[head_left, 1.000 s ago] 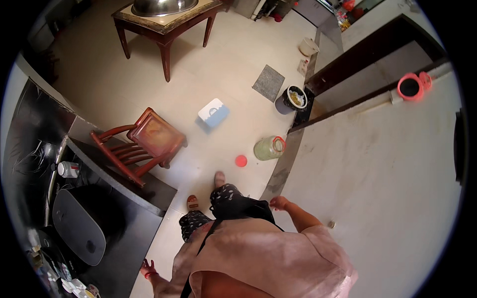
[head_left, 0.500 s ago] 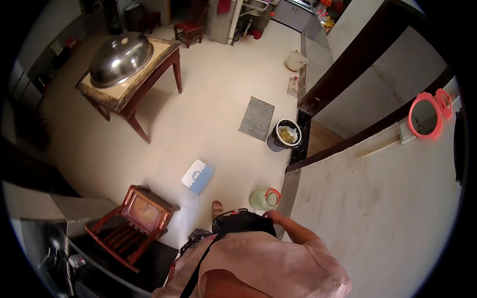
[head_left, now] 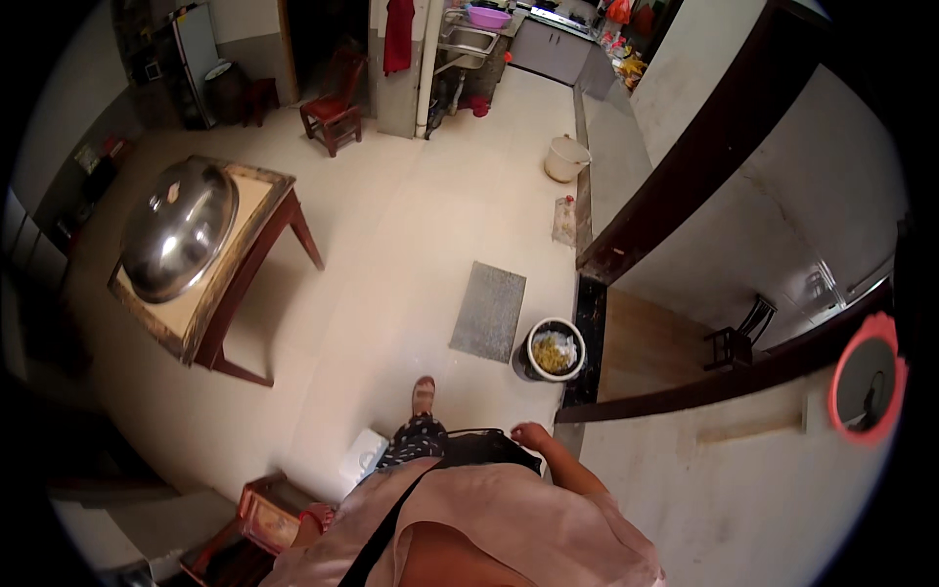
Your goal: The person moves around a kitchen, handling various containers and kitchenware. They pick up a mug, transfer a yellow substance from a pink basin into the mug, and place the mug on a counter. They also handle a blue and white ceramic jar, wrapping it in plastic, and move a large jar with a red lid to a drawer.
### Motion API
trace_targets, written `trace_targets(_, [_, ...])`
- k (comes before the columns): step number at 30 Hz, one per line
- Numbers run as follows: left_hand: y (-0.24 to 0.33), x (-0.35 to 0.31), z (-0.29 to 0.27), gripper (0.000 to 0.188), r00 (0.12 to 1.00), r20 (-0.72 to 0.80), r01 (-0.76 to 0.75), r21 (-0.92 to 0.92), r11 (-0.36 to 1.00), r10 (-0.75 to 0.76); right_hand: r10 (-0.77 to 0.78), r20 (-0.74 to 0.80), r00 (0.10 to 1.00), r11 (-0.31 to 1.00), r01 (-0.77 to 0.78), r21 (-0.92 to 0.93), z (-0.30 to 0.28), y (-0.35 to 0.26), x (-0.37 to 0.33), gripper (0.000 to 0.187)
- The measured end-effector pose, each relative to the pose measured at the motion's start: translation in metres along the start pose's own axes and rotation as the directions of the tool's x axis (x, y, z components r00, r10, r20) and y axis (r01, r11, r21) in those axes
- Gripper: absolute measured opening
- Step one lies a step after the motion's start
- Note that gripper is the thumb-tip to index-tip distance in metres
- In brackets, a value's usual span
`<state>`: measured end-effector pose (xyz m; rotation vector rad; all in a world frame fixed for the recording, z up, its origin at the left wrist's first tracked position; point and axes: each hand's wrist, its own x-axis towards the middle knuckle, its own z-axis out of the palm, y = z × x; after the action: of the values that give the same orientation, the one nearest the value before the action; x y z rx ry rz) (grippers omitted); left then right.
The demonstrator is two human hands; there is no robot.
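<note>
My right hand (head_left: 531, 436) hangs beside the black bag (head_left: 494, 449) at my front, its fingers loosely curled. Nothing shows in it. At the lower left my left hand (head_left: 318, 516) is partly hidden by my sleeve, with red at the wrist; its fingers are too small to make out. It is nearest to a reddish wooden chair (head_left: 266, 519). A blue and white step stool (head_left: 365, 455) stands on the floor by my leg. My sandalled foot (head_left: 423, 395) is forward on the pale floor.
Ahead on the right, a bin (head_left: 555, 350) with rubbish stands beside a doorway, next to a grey mat (head_left: 488, 311). A wooden table (head_left: 256, 220) bearing a domed metal lid (head_left: 180, 230) is on the left. Farther off are a white bucket (head_left: 566, 158) and a red chair (head_left: 333, 115).
I have moved forward: the mat, bin and table are nearer, and the stool and chair have slipped toward the lower edge. The green jug by my right hand has left view. My left hand now shows.
</note>
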<state>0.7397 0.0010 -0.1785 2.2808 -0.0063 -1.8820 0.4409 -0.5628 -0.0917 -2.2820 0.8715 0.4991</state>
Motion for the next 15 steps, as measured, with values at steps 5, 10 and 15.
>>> trace_targets(5, [0.204, 0.099, -0.111, 0.017, 0.975, 0.049, -0.217, 0.445, 0.869, 0.219, 0.351, 0.221, 0.91, 0.922, -0.377, 0.088, -0.086, 0.041, 0.007, 0.022])
trace_targets(10, [0.525, 0.117, -0.216, 0.011, 0.864, -0.215, -0.478, -0.064, 0.876, 0.456, 0.608, 0.263, 0.749, 0.546, -0.635, 0.546, -0.144, 0.1, 0.077, 0.02])
trace_targets(15, [0.827, 0.018, -0.229, 0.032, 0.677, -0.188, -0.731, -0.281, 0.622, 0.711, 0.499, 0.137, 0.856, 0.765, -0.509, 0.395, -0.186, 0.133, 0.152, 0.02])
